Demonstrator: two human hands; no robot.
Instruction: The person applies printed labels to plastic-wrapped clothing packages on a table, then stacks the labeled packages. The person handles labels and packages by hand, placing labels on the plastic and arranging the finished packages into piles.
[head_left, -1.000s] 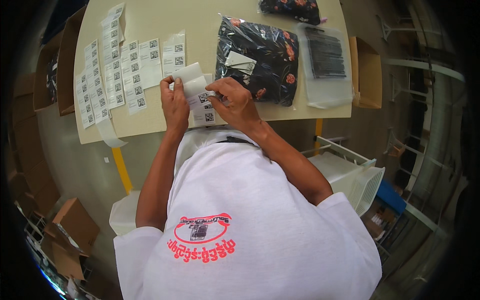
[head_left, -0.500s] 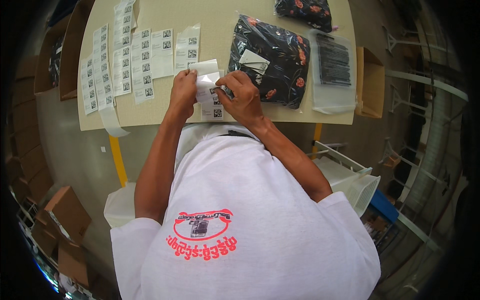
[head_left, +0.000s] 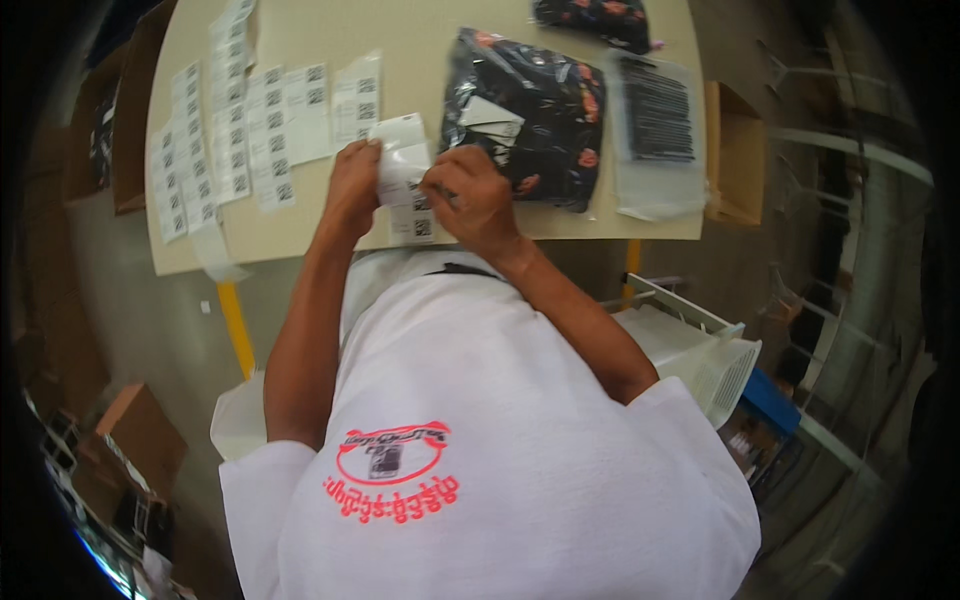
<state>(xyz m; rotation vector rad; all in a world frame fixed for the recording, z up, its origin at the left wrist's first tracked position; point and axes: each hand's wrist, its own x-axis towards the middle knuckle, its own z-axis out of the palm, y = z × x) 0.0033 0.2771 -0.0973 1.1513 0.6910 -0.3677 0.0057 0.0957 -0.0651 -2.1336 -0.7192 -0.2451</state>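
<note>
We hold a strip of white labels (head_left: 403, 165) between both hands, just above the near edge of the surface (head_left: 300, 30). Our left hand (head_left: 352, 185) is closed on the left edge of the strip, with the fingers bent around it. Our right hand (head_left: 472, 195) is closed on its right side, and the thumb and fingers pinch together there; we cannot tell if one label is already lifted off the backing. The lower part of the strip hangs down to the surface in front of our white shirt (head_left: 500, 450).

To do this step well, we think the left hand should keep the backing flat and tight, while the right hand peels slowly from one corner, so that the label does not curl or stick to itself.

Just to the right of our right hand lies a black garment with orange flowers in a clear bag (head_left: 530, 120). Further right lies a flat clear bag with dark print (head_left: 655, 130), and beside it an open cardboard box (head_left: 735, 155). On the left, many more label strips (head_left: 240, 140) lie in rows on the surface.
</note>
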